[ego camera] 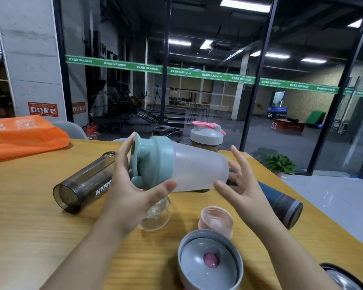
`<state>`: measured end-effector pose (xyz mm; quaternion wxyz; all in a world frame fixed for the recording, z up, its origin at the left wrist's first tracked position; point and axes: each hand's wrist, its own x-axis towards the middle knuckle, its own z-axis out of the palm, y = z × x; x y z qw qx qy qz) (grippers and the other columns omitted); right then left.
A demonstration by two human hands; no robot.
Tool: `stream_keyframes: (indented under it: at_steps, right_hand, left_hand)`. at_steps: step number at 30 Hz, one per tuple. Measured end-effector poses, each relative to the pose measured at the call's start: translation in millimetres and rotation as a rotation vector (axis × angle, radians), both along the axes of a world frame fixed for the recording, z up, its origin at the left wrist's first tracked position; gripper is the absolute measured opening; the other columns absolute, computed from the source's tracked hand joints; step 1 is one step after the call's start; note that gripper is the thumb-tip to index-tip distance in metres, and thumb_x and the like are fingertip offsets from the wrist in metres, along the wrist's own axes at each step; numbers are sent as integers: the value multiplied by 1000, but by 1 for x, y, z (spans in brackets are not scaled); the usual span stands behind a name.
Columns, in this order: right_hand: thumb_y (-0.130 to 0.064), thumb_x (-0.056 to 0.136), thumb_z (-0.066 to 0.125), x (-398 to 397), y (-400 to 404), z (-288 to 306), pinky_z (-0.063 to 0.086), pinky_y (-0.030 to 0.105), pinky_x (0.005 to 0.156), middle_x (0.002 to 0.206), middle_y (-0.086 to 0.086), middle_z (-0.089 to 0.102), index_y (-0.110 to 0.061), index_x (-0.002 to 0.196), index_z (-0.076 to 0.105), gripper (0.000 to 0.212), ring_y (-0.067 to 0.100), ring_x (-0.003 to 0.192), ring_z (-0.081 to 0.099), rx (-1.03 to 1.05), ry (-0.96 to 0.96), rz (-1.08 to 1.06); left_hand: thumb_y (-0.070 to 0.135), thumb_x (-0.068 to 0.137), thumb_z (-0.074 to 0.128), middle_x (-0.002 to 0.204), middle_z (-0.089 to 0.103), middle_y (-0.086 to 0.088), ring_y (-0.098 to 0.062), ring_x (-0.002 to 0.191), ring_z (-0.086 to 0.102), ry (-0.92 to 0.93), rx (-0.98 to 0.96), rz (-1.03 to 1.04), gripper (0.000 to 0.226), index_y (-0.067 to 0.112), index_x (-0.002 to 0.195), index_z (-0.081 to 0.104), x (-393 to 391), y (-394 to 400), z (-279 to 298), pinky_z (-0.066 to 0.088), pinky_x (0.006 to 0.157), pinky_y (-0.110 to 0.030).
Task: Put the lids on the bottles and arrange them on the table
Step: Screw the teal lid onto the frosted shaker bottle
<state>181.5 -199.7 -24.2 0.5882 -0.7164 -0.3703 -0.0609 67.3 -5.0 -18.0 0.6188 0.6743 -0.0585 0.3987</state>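
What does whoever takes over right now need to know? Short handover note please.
Left hand: gripping the lid end of the frosted bottle, held sideways above the table; its teal lid is on.
Right hand: open, fingers spread by the bottle's base, no grip.
Done: grey-lidded bottle capped, upright at the far edge.
Left: smoky bottle and dark blue bottle lie on their sides; the smoky one is uncapped. Loose: pink cap, grey lid, black lid.

Five bottles show: frosted, smoky, clear, navy, grey-capped; two loose lids.
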Motion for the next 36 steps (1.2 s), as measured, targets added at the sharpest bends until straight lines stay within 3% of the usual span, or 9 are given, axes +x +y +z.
stream_keyframes:
  at_steps: [2, 5, 9, 14, 16, 20, 26, 31, 36]
  right_hand:
    - [-47, 67, 77, -2, 0, 0, 28, 19, 106, 138, -45, 19, -71, 124, 12, 90, -12, 132, 27, -154, -197, -77]
    - [-39, 64, 81, 6, 3, -5, 14, 30, 116, 145, -40, 4, -60, 133, 12, 100, -2, 144, 4, -307, -499, -193]
    - [-37, 58, 87, 15, 6, -6, 22, 49, 114, 149, -11, 30, -32, 142, 29, 102, 15, 142, 20, -264, -752, -370]
    - [-48, 54, 79, 9, 18, -4, 33, 57, 105, 130, -8, 52, -26, 138, 34, 98, 15, 119, 45, -311, -877, -486]
    - [-49, 50, 80, 9, 21, -4, 37, 55, 103, 127, -5, 57, -25, 136, 36, 100, 17, 117, 46, -338, -870, -524]
    - [-53, 49, 76, 6, 26, -4, 40, 38, 94, 123, -2, 59, -17, 128, 45, 92, 18, 113, 47, -357, -816, -526]
    - [-32, 60, 84, 15, 14, -11, 33, 21, 85, 116, -14, 48, -18, 132, 42, 84, 6, 104, 43, -201, -456, -448]
    - [-26, 60, 87, 31, 5, -21, 45, 27, 79, 112, -9, 52, -25, 119, 47, 71, 8, 100, 54, -56, -224, -384]
    - [-22, 60, 89, 32, 12, -25, 42, 6, 74, 109, -22, 55, -34, 116, 40, 75, -15, 99, 51, -8, -79, -310]
  left_hand:
    - [39, 41, 94, 117, 44, 39, 23, 102, 51, -29, 42, 45, 104, 66, 118, 30, 0, -3, -2, 46, 73, -3]
    - [41, 44, 93, 110, 42, 51, 25, 106, 46, -38, 82, 61, 102, 65, 120, 29, 2, -7, -4, 45, 78, -3]
    - [55, 39, 90, 118, 43, 48, 17, 117, 45, -7, 118, 42, 99, 75, 116, 30, 2, -8, -4, 50, 91, -18]
    - [61, 37, 84, 121, 37, 52, 18, 116, 44, 10, 263, 77, 109, 74, 125, 23, 0, -11, -4, 50, 95, -23]
    - [69, 34, 81, 123, 36, 51, 16, 119, 44, 10, 279, 81, 112, 72, 129, 22, 1, -10, -4, 46, 100, -28]
    - [78, 40, 72, 130, 31, 53, 22, 123, 36, -43, 324, 86, 110, 62, 135, 19, 2, -11, -4, 41, 98, -12]
    - [89, 64, 42, 148, 29, 21, 17, 129, 30, 92, 408, 194, 83, 54, 136, 20, 12, -3, -12, 30, 97, -2]
    - [60, 78, 62, 147, 31, 4, -17, 137, 24, 473, 653, 483, 64, 46, 136, 40, 21, 3, -23, 23, 111, -37]
    - [59, 69, 72, 147, 28, 5, -22, 135, 25, 675, 635, 446, 58, 45, 123, 54, 22, 5, -27, 27, 108, -36]
